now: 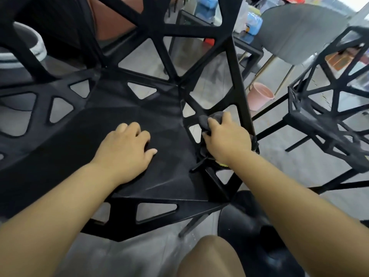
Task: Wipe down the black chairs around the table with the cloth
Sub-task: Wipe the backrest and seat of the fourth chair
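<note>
A black chair (123, 116) with triangular cut-outs fills the middle of the view, its seat right below me. My left hand (125, 148) rests on the seat with the fingers loosely bent, holding nothing. My right hand (227, 138) grips a dark grey cloth (209, 118) and presses it against the chair's right side frame, where the seat meets the armrest struts. Most of the cloth is hidden under the hand. A second black chair (327, 120) of the same kind stands to the right.
A pink bucket (258, 95) sits on the grey floor between the two chairs. A grey shell chair (299, 31) and a dark table frame (247, 47) stand behind. My knee (209, 256) and a black shoe (249, 226) are at the bottom.
</note>
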`<state>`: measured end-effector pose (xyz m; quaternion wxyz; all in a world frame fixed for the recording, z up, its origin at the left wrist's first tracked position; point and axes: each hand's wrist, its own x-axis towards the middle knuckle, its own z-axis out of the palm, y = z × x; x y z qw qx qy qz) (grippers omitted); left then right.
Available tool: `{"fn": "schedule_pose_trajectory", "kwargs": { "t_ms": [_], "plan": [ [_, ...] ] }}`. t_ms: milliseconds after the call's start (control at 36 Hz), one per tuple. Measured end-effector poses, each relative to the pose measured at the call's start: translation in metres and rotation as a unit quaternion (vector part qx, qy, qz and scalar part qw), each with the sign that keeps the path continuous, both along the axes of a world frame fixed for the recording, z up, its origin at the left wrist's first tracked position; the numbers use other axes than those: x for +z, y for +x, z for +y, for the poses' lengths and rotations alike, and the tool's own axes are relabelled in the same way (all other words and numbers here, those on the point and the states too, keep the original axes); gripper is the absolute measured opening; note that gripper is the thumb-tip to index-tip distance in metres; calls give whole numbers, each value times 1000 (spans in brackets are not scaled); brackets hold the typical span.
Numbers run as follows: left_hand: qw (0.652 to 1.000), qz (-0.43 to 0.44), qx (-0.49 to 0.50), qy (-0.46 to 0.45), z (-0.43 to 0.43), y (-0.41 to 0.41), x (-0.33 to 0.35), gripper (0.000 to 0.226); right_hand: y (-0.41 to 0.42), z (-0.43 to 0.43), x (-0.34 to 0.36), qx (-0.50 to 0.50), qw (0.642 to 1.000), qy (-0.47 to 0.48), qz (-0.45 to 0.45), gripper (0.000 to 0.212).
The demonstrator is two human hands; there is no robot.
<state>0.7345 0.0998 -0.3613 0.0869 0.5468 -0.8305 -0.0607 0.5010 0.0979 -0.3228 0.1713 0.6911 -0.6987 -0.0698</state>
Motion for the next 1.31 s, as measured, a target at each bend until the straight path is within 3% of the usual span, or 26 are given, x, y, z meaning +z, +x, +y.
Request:
{"fn": "schedule_pose_trajectory", "kwargs": {
  "t_ms": [111,167,250,417,528,667,750,889,972,1028,1139,1306],
  "plan": [
    [995,-13,-15,97,-5,0,-2,58,-4,6,10,61,996,52,-48,41],
    [995,-35,-28,93,-8,0,0,55,-6,5,13,105,992,60,-43,41],
    [997,-46,-14,52,-21,-2,8,48,-11,-4,11,119,991,55,-29,38],
    [990,-47,-39,-124,-35,-9,-7,30,-2,-50,1,75,996,30,48,32],
    [990,-36,-46,-127,-36,-7,-12,26,8,-88,-3,87,993,20,81,31],
    [993,-30,-47,-105,-40,-7,-17,15,30,-138,-12,35,998,22,38,31],
    [996,-15,-8,-88,-41,-5,-21,28,40,-148,-16,27,999,27,-4,33],
    [999,21,26,-42,-44,-6,-19,34,31,-110,-9,82,992,85,-49,40],
    [997,39,35,-61,-49,-7,-22,16,24,-71,-8,144,980,113,-71,44],
    [996,40,37,-72,-54,-7,-26,8,24,-64,-11,189,973,109,-81,45],
    [995,67,33,-59,-56,-10,-26,21,34,-91,-22,208,971,77,-85,46],
    [995,66,30,-65,-57,-9,-25,23,68,-140,-38,133,988,13,-80,40]
  ]
}}
